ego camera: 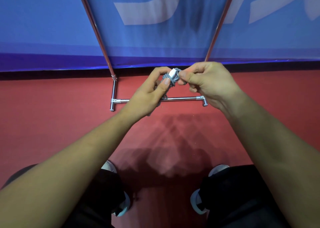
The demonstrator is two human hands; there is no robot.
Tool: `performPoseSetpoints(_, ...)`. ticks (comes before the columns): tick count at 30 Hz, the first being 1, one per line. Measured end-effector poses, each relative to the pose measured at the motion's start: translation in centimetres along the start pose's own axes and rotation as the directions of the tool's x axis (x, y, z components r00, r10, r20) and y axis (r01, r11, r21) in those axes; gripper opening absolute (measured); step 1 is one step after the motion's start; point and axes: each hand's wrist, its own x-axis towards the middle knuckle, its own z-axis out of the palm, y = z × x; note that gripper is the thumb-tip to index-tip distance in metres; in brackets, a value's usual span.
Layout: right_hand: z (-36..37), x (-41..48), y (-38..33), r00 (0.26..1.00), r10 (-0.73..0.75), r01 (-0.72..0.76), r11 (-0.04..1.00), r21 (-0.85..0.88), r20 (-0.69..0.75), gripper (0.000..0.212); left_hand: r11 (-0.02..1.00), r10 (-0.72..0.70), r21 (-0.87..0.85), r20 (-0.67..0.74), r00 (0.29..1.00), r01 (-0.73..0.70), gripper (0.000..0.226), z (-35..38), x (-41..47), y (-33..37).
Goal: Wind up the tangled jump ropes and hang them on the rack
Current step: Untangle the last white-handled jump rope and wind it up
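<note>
A grey jump rope [171,80] with a white handle end is bundled into a tight coil between both hands, above the base of the rack. My left hand [149,92] grips the bundle, thumb pressed on its coils, and a short length of rope trails down behind the palm. My right hand [206,82] pinches the coil from the right with curled fingers. The chrome rack [181,98] stands on the floor just beyond the hands, its two uprights rising and spreading toward the top of the view.
A blue banner [52,28] with white lettering hangs behind the rack, its lower edge near the red floor [60,106]. My knees and shoes show at the bottom of the view.
</note>
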Motion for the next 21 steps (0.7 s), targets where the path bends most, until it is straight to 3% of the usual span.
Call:
performPoseSetpoints(3, 0.2, -0.1, 0.1, 1.0, 0.017, -0.017, 0.999, 0.049, 0.007, 0.01, 1.0, 0.02, -0.007, 0.024, 1.0, -0.02, 0.02, 0.0, 0.0, 0.1)
performPoseSetpoints(6, 0.4, -0.1, 0.1, 0.997, 0.058, -0.065, 0.99, 0.128, 0.055, 0.019, 1.0, 0.015, -0.01, 0.045, 0.999, -0.015, 0.02, -0.1, 0.0, 0.2)
performPoseSetpoints(9, 0.2, -0.2, 0.2, 0.997, 0.033, -0.036, 0.998, 0.048, 0.069, 0.013, 1.0, 0.024, -0.002, 0.066, 0.998, -0.024, 0.018, -0.3, 0.0, 0.1)
performPoseSetpoints(17, 1.7, -0.5, 0.4, 0.959, -0.226, 0.188, 0.959, -0.214, -0.172, 0.008, 0.998, 0.054, 0.046, -0.008, 0.999, -0.053, 0.016, 0.4, 0.3, -0.6)
performPoseSetpoints(21, 2.5, -0.1, 0.9, 0.947, -0.238, 0.206, 0.966, -0.157, -0.217, 0.009, 0.987, 0.127, 0.108, -0.048, 0.991, -0.121, 0.021, 0.1, 0.5, -0.1)
